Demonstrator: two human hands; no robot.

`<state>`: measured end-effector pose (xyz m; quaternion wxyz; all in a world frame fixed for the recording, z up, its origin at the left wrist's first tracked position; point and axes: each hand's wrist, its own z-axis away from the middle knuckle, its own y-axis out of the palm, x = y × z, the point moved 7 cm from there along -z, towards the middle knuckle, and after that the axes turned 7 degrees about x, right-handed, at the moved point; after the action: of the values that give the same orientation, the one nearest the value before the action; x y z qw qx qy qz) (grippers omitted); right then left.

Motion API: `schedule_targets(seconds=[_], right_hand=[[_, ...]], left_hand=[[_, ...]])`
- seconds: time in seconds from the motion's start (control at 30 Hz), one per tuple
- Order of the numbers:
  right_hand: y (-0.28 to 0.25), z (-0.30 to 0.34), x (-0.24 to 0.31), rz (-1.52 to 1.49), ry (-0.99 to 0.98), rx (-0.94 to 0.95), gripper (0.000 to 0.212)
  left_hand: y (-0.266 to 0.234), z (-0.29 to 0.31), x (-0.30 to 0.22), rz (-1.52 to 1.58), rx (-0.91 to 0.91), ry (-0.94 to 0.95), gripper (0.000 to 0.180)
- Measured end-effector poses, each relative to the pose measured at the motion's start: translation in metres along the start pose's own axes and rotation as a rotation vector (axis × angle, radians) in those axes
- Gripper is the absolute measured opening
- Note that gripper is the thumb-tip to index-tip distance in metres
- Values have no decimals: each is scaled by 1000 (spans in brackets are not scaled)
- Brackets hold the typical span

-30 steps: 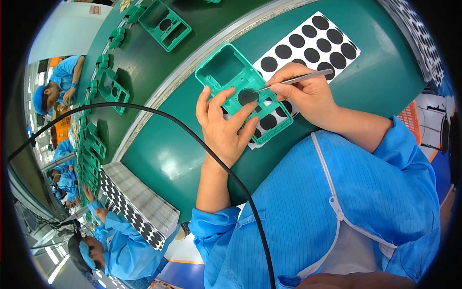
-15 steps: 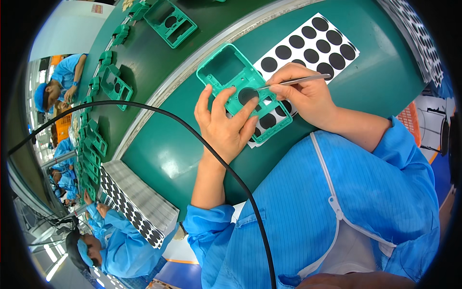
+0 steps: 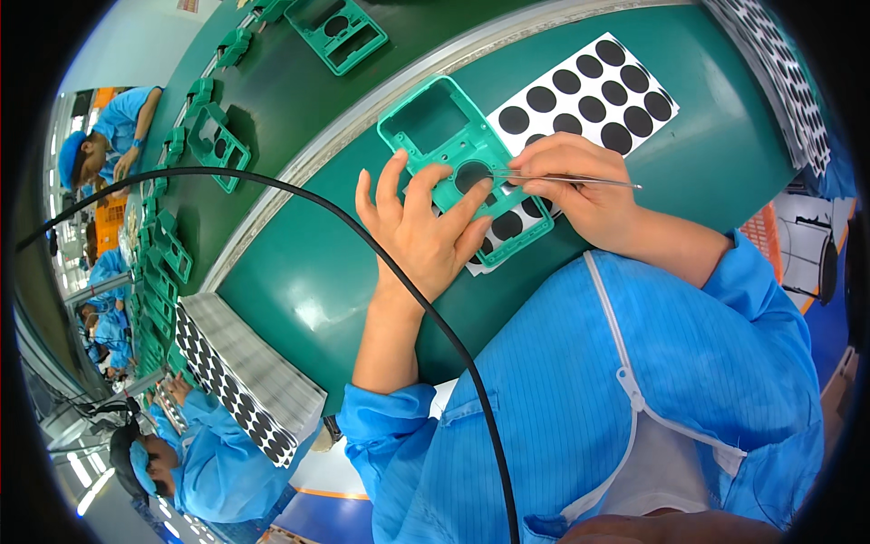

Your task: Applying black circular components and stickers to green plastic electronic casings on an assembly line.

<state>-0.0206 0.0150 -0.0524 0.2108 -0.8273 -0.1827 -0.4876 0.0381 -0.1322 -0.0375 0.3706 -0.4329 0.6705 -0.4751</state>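
A green plastic housing (image 3: 442, 152) with a large rectangular opening lies on the bench before me, partly over a white sheet of black round stickers (image 3: 592, 109). One black disc (image 3: 470, 172) sits in the housing's round recess. My left hand (image 3: 410, 238) rests on the housing with its fingers spread, the index fingertip pressing the disc's edge and the thumb near the side wall. In my right hand (image 3: 580, 186) are thin metal tweezers (image 3: 603, 180), pinched between thumb and fingers. Their tips reach the right side of the disc; whether they grip anything is too small to tell.
Thick stacks of sticker sheets stand at the left (image 3: 263, 354) and far right (image 3: 770, 82). Past a metal rail, a dark green belt (image 3: 281, 113) carries several housings (image 3: 340, 54). A black cable (image 3: 353, 227) arches across the view. Co-workers in blue (image 3: 213, 458) sit along the left.
The right hand has shifted slightly down, and the tweezers now lie flatter with their rear end lower. The left index finger still presses the disc. My view has turned a little.
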Motion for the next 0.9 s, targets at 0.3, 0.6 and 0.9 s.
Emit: schedule_targets(seconds=[0.3,0.6,0.9], right_hand=[[2,2,13,89,-107,38,9],[8,-1,18,250,-134,65,12],[14,-1,24,365,-162,84,17]], left_hand=[[-4,1,-1,3,-5,-8,29],[-2,4,-1,26,-43,-9,28],[-2,5,0,40,-54,4,33]])
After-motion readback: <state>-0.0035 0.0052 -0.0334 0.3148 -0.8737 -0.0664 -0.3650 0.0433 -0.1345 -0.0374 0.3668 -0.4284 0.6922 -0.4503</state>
